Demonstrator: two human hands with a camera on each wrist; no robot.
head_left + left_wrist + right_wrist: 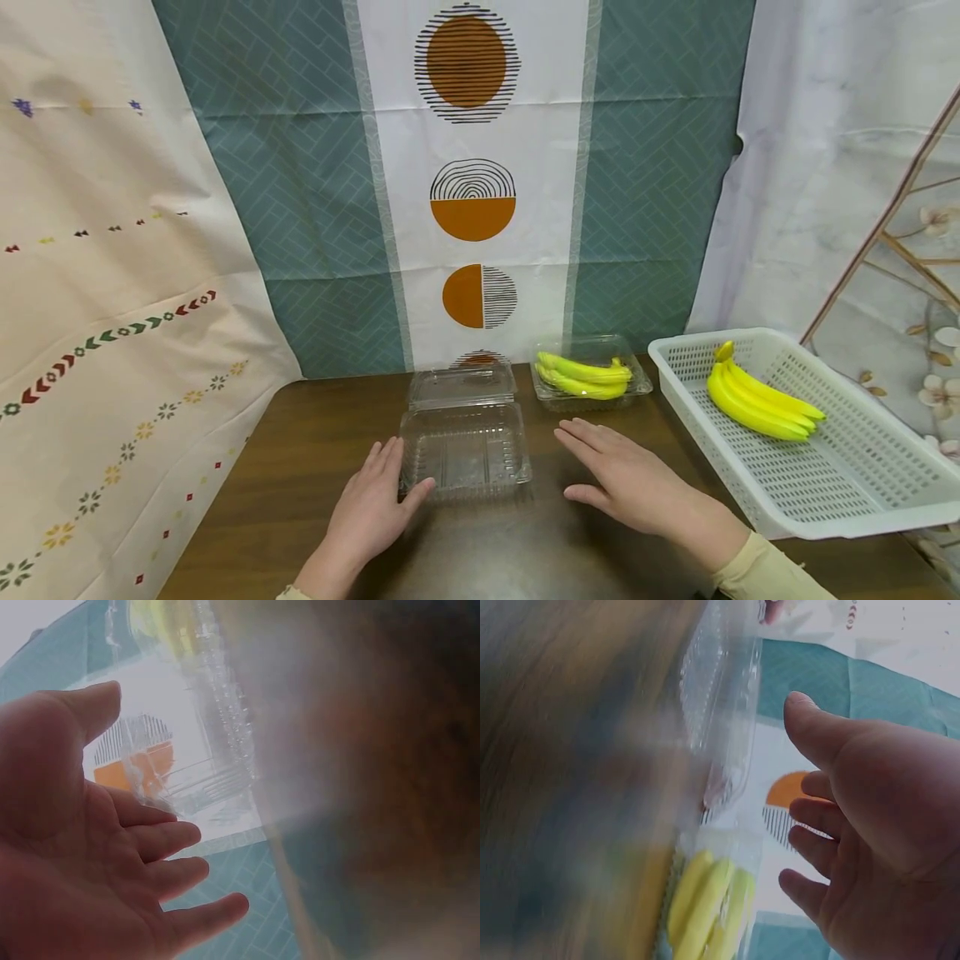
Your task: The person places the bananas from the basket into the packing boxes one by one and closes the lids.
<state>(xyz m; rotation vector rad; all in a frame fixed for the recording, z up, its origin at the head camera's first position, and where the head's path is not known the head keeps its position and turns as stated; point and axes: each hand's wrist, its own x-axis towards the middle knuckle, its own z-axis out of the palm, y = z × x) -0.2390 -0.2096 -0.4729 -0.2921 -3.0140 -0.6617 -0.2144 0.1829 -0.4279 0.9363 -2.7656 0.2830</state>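
Observation:
In the head view a clear plastic clamshell container point(465, 482) lies on the table with its lid point(463, 386) folded back toward the curtain; no contents show in it. My left hand point(372, 510) is at its left front corner, fingers extended and thumb spread; whether it touches the plastic I cannot tell. My right hand point(633, 483) hovers to the container's right, apart from it, with loosely straight fingers and nothing held. Both wrist views show the palms bare, the left hand point(112, 847) and the right hand point(885, 817). Behind the right hand, a second clear container point(551, 400) encloses bananas point(585, 379).
A white perforated plastic basket point(832, 527) stands on the right, holding a bunch of bananas point(761, 400). Patterned curtains point(300, 208) hang behind and at both sides of the brown wooden table point(255, 500).

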